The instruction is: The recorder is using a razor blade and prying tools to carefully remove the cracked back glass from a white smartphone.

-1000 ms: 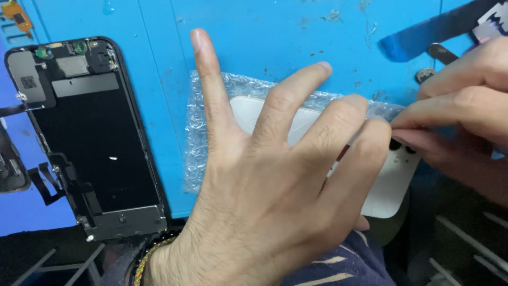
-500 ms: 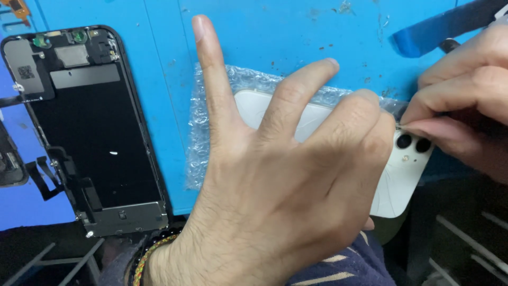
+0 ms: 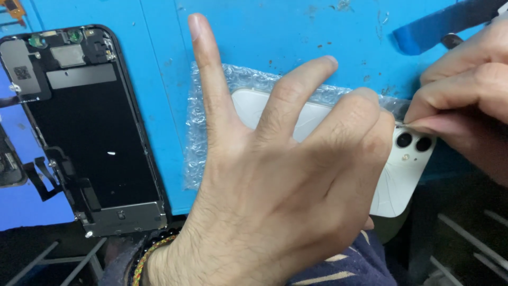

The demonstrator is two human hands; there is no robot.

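Fingers of the left hand [image 3: 275,196] are spread wide and pressed flat on a white phone [image 3: 402,175], which lies back-up on a sheet of bubble wrap [image 3: 206,127] on the blue counter [image 3: 159,53]. The phone sits at about 3 o'clock from the middle of the view, its corner with two dark camera lenses [image 3: 414,142] sticking out past the knuckles; fine cracks run across the white back below the lenses. The right hand [image 3: 465,100] comes in from 2 o'clock, its fingers pinched together at the phone's top edge just above the lenses; what they pinch, if anything, cannot be told. At 9 o'clock, well apart, lies an opened dark screen assembly [image 3: 84,132] with bare flex cables. A blue strip [image 3: 444,24] lies at 1 o'clock.
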